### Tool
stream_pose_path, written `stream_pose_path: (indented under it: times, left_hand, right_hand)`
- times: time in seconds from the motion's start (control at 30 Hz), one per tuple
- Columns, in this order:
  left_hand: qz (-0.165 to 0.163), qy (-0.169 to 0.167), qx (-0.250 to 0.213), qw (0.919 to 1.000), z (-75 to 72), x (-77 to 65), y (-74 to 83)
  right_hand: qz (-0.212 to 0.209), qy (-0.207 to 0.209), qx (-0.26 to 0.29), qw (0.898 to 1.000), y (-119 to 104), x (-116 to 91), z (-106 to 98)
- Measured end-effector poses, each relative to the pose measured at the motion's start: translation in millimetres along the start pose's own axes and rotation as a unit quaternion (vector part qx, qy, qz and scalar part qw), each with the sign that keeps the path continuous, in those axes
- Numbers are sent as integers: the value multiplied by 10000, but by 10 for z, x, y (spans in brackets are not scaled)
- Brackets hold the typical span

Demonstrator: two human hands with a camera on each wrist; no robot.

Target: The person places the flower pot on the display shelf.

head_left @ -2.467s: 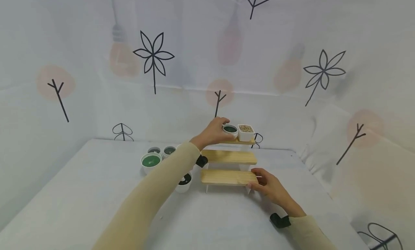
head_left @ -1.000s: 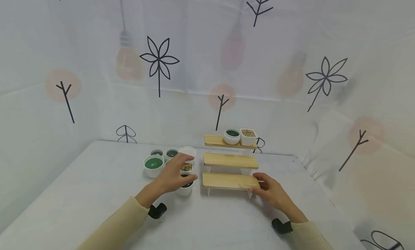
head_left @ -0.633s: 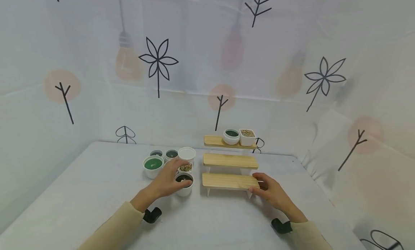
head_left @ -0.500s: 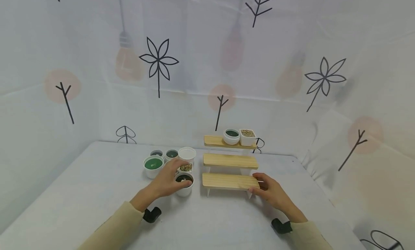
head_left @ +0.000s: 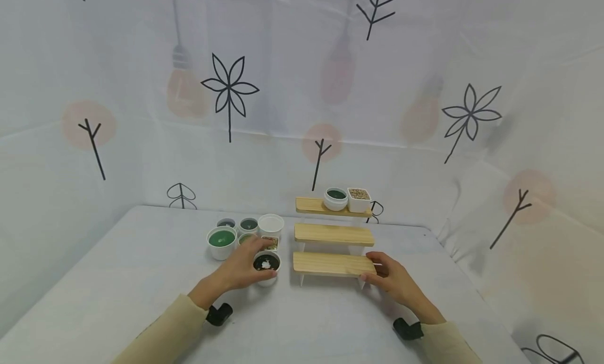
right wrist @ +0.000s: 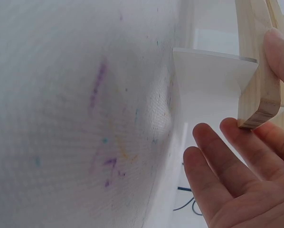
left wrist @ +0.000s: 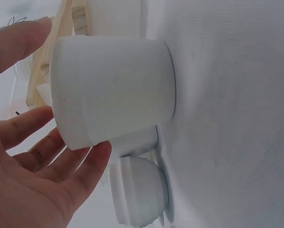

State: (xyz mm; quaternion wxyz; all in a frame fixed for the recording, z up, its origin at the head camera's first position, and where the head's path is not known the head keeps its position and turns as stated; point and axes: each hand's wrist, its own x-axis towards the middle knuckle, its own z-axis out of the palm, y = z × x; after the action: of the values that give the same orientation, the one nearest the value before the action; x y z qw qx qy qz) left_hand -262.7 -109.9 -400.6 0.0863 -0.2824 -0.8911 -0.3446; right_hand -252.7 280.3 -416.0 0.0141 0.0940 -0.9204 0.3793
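Note:
My left hand (head_left: 240, 264) is around a white pot (head_left: 265, 278) with a dark filling and a white mark. In the left wrist view that pot (left wrist: 113, 88) stands on the tabletop; the thumb is apart from its rim, and the fingers lie along its far side. One fingertip seems to touch its wall. My right hand (head_left: 394, 280) holds the right end of the lowest wooden board (head_left: 332, 263) of a three-tier shelf. In the right wrist view the thumb (right wrist: 278, 52) presses the board's edge, with fingers on its other side.
On the top board (head_left: 309, 205) stand a round white pot (head_left: 335, 202) and a square pot of grainy filling (head_left: 358, 202). Left of the shelf are a green-filled pot (head_left: 222, 243), a pale round pot (head_left: 271, 225) and several small pots. Patterned cloth hangs behind.
My left hand has released the round pot on the top board and come down left to the dark-filled pot, with its thumb lowering slightly lately. My right hand has stayed at the lowest board.

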Motion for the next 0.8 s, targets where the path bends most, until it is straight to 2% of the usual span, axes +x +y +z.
stream_pose_path:
  times: [0.5, 0.8]
  left_hand:
    - [-360, -140, -59, 9992, 20, -19, -42]
    - [-438, -231, -116, 9987, 17, -30, -64]
  right_hand:
    - [169, -4, 26, 9999, 26, 10, 19]
    - [238, -25, 15, 9997, -8, -2, 7]
